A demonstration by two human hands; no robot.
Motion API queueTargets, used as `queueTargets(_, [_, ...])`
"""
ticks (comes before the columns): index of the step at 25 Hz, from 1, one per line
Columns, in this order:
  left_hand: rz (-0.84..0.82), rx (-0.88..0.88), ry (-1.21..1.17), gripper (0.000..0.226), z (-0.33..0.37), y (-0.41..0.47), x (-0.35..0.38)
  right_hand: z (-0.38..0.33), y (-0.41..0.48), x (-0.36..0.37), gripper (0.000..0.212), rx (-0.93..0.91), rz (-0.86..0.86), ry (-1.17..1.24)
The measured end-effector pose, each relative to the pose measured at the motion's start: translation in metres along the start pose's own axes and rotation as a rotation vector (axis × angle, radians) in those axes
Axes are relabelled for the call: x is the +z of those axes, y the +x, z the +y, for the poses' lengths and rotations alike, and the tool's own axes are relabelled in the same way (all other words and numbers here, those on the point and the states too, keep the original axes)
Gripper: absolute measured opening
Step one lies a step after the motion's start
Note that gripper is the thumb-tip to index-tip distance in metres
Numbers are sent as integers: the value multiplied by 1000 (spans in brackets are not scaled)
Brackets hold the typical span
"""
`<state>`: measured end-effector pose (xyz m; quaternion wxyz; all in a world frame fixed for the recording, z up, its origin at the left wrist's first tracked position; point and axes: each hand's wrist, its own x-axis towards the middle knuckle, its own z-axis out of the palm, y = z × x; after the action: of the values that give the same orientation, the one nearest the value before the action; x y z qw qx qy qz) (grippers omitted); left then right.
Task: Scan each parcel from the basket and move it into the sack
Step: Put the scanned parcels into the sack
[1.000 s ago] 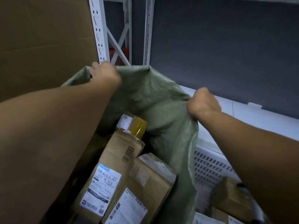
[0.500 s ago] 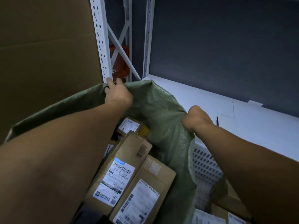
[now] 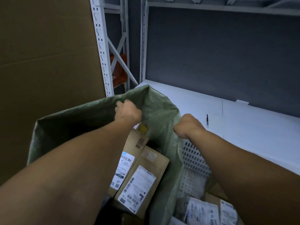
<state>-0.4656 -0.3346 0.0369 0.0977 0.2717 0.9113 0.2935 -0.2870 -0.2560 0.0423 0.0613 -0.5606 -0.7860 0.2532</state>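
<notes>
Woven plastic sack (image 3: 162, 114), matt cardboard parcels (image 3: 142, 181), perforated white plastic basket (image 3: 193, 153)

Two bare forearms (image 3: 81, 168), left grip (image 3: 128, 111) bare, right grip (image 3: 186, 125) bare

Sack: a green woven sack (image 3: 78, 116), mouth wide open. Its far rim is bunched in the left hand (image 3: 128, 111) and its right rim is gripped by the right hand (image 3: 188, 125).
Small box: a yellow-taped box (image 3: 142, 127) lies inside the sack, just beneath the left hand.
Long parcel: a brown parcel (image 3: 131, 151) with a white label and barcode lies tilted, below the left hand.
Flat parcel: a brown parcel (image 3: 144, 179) lies label up, below and between the two hands, touching the long parcel.
Basket: a white basket with a slotted wall (image 3: 193, 158) stands beneath the right hand, touching the sack.
Basket parcels: labelled parcels (image 3: 203, 210) lie under the right forearm.
</notes>
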Motion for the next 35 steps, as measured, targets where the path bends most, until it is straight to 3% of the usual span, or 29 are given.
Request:
queueTargets(4, [-49,-31,38,51,0,-25,-12,6,-35,-19,22,-33,4,12])
queueTargets(7, [-52,-87,75,52,-11,-34,-23,9,-51,-17,13,-45,-57,-15])
queueTargets(9, [-53,-119,89,51,-21,-35,-27,9,-56,-10,4,-46,-112,-16])
queueTargets(12, [-53,-136,123,51,-33,-33,-27,1,-53,9,19,-70,-149,37])
queueTargets(15, [-49,-117,149,56,-42,-22,-26,-18,-49,27,7,-120,-183,114])
queueTargets(18, [-35,-107,161,59,-54,3,-25,-33,-40,47,12,-116,-237,145])
queueTargets(25, [113,-241,127,93,-66,57,-37,-22,-8,68,14,-101,-284,121])
queueTargets(35, [10,-210,188,88,-55,34,-29,-20,-24,54,8,-114,-291,86])
